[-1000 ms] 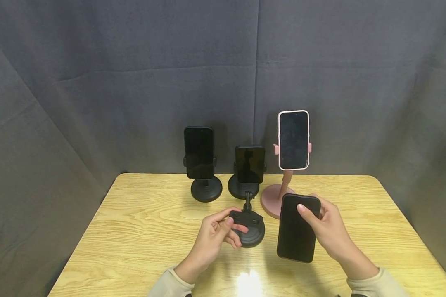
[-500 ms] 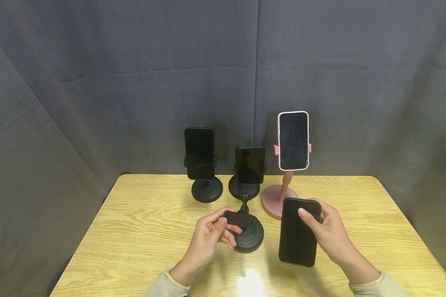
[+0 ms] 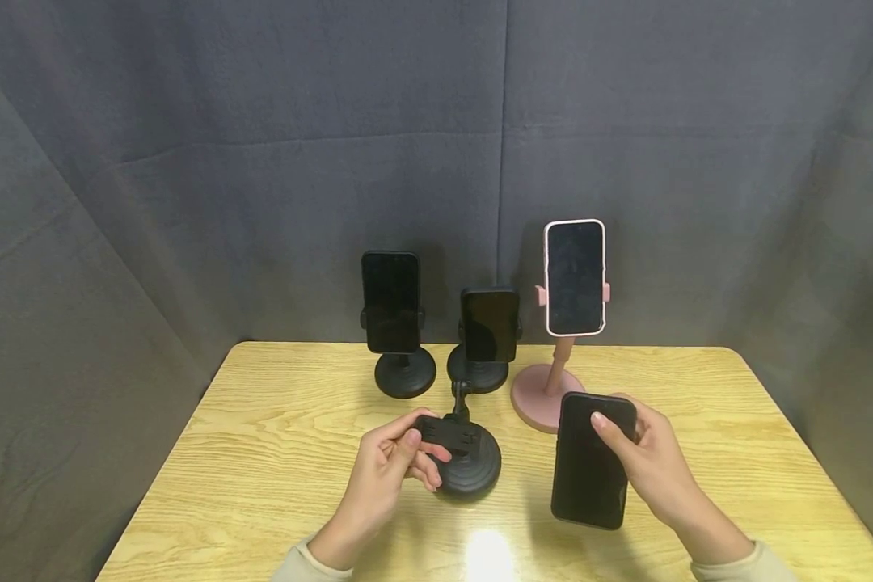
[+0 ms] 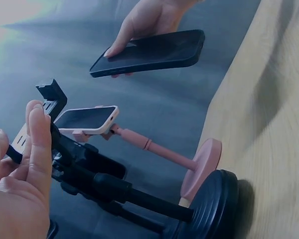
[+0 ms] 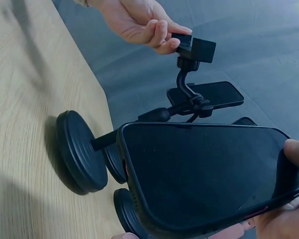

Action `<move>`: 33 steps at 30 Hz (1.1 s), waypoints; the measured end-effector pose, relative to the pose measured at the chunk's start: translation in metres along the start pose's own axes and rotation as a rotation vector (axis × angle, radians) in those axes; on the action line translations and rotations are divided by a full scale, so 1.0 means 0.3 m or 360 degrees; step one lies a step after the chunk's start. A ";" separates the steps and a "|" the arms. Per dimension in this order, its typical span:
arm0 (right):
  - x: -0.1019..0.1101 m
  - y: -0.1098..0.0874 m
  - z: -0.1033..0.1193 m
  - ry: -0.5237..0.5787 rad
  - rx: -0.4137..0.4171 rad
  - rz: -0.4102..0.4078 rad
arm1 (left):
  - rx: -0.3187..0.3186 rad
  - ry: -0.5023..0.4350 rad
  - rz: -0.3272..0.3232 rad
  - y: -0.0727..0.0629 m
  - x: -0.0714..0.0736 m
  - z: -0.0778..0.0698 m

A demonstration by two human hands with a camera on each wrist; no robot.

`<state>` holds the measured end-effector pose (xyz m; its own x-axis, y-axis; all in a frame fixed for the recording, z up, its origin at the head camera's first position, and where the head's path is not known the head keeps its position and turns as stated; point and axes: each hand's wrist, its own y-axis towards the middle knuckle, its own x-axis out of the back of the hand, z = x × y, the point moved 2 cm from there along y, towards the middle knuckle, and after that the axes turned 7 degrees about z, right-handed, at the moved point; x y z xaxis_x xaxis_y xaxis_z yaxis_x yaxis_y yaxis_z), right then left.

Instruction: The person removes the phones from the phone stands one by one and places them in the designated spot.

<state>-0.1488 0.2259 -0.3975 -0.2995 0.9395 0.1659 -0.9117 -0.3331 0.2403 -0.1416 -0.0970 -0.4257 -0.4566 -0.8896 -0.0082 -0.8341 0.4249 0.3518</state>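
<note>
My left hand [image 3: 378,477] grips one end of the clamp [image 3: 447,435] on a black phone stand, thumb on the front and fingers curled behind it. The stand's round ribbed base [image 4: 214,204] is down on the wooden table. In the right wrist view, the clamp [image 5: 202,50] holds nothing else and sits atop a bent arm. A black smartphone [image 3: 589,477] is in my right hand [image 3: 658,469], pinched near its upper end with the thumb on the dark screen. The phone is in the air, to the right of the black stand.
Behind stand two black stands bearing dark phones [image 3: 391,303] [image 3: 490,326]. To their right, a pink stand [image 3: 546,396] carries a phone in a white-pink case [image 3: 575,279]. The wooden table [image 3: 262,461] ends at a grey curtain [image 3: 298,162] behind.
My left hand has shifted left, bringing the black stand's clamp and base along. My right hand and the smartphone have drifted slightly right and nearer to me.
</note>
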 end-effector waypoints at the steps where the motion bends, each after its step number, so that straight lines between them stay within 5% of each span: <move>1: 0.002 -0.002 0.000 -0.0007 -0.0002 0.0000 | -0.0003 0.0003 -0.0009 -0.004 0.004 -0.004; 24: 0.034 -0.045 -0.017 0.0002 -0.0101 -0.0064 | -0.0181 0.0109 -0.0082 -0.065 0.129 -0.077; 33: 0.052 -0.064 -0.023 -0.0035 -0.0136 -0.0066 | -0.0141 0.0142 -0.0222 -0.094 0.190 -0.104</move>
<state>-0.1380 0.2474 -0.4061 -0.2558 0.9501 0.1787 -0.9441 -0.2852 0.1653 -0.1344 -0.1650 -0.4068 -0.3060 -0.9518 0.0193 -0.8551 0.2837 0.4340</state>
